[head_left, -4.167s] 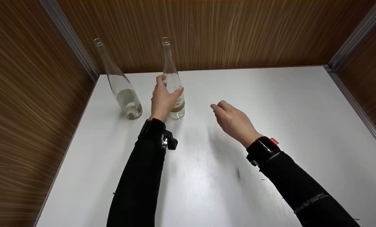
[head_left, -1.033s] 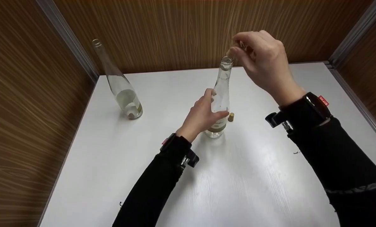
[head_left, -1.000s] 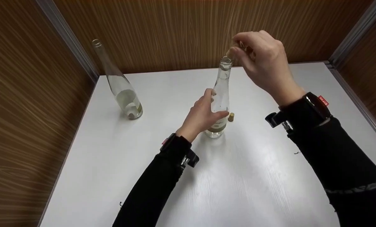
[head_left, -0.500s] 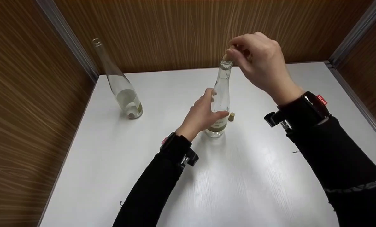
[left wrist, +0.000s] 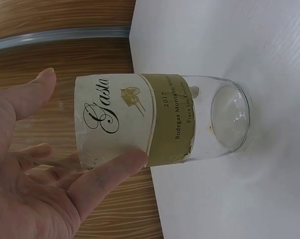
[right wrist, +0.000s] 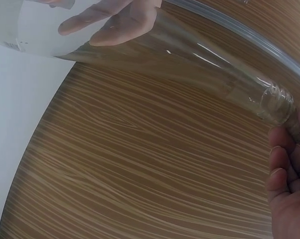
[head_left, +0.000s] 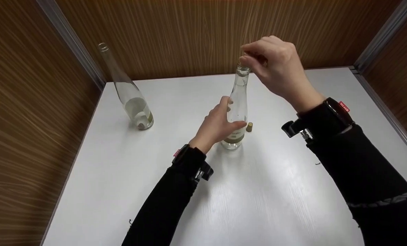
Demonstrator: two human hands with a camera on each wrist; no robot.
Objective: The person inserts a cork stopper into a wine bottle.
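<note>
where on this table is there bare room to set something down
Bare table runs along the near edge between the sleeves, and right of the held bottle. It is crowded around that bottle: left hand, small cork. The second bottle fills the far-left corner.

Both arms in long black sleeves, cuffs reaching the wrists. Right sleeve (head_left: 367, 177) shows a thin grey patterned band across the forearm, near the frame's right edge. Black strap (head_left: 328, 118) around the right wrist carries a small red tag and a black camera mount with a metal screw. Left wrist strap (head_left: 186, 159) also black, red tag, similar mount beneath. Hands bare.
</note>
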